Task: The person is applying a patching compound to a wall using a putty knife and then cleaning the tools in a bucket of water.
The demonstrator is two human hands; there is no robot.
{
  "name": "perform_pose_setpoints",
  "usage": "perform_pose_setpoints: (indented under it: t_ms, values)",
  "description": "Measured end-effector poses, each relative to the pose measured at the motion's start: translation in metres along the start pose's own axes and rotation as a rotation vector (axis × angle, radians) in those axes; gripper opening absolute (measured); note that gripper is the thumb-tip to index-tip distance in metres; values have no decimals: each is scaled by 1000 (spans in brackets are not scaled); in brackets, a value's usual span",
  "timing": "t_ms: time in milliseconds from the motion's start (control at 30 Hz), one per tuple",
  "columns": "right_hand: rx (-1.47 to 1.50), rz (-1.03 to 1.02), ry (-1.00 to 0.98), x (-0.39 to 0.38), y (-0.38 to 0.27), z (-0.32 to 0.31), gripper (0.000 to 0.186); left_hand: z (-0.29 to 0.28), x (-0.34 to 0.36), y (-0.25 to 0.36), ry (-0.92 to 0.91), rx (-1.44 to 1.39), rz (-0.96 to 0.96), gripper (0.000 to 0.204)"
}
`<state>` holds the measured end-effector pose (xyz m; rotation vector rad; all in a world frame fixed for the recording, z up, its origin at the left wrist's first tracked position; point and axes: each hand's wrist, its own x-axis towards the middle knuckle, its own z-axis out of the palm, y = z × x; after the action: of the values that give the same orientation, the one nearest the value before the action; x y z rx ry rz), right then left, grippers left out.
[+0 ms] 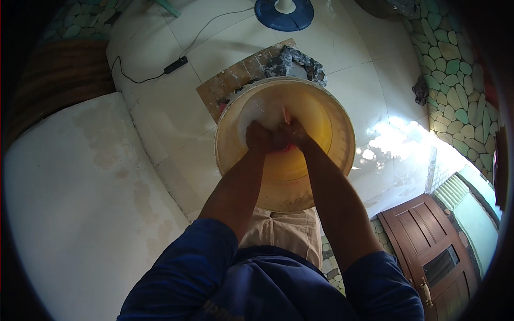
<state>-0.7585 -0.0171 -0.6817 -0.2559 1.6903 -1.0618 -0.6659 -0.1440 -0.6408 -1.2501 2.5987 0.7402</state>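
Observation:
Both forearms reach down into a round yellowish bucket (338, 136) in front of my legs. Inside it, my left hand (258, 137) looks closed, its fingers mostly turned away. Beside it, my right hand (293, 134) is curled closed around something only partly visible. An orange-red strip (286, 114) stands up by the right hand's fingers. Some red (286, 148) also shows low between the two hands; whether both belong to one thing I cannot tell. Pale, hazy material covers the bucket's bottom beyond the hands, and its kind is unclear.
Behind the bucket lies a stained brown board (230, 77) with a crumpled grey-black sheet (294, 63). Farther off are a blue round stand base (284, 16) and a cable with a black switch (175, 65). A whitish wall (91, 203) rises left; a brown door (428, 241) stands lower right.

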Motion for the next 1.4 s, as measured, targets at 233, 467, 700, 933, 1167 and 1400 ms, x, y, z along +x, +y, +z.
perform_pose_setpoints:
  t_ms: [233, 467, 700, 933, 1167, 1400]
  values:
    - [38, 135, 223, -20, -6, 10, 68, -6, 15, 1, -126, -135, 45, 25]
    - [-102, 146, 219, -11, -7, 4, 69, 13, 19, -23, -107, 67, 373, 28]
    - [18, 110, 390, -22, -30, 26, 52, -8, 51, -21, -456, 272, 236, 32]
    - [359, -34, 263, -15, -34, 20, 49, -20, 50, -22, -525, -998, -458, 47]
    - [-300, -109, 502, -22, -12, -9, 42, -22, 58, 31, -702, -862, -435, 61]
    - [-594, -340, 556, -41, -61, 7, 30, -18, 37, 36, -133, -547, 64, 62]
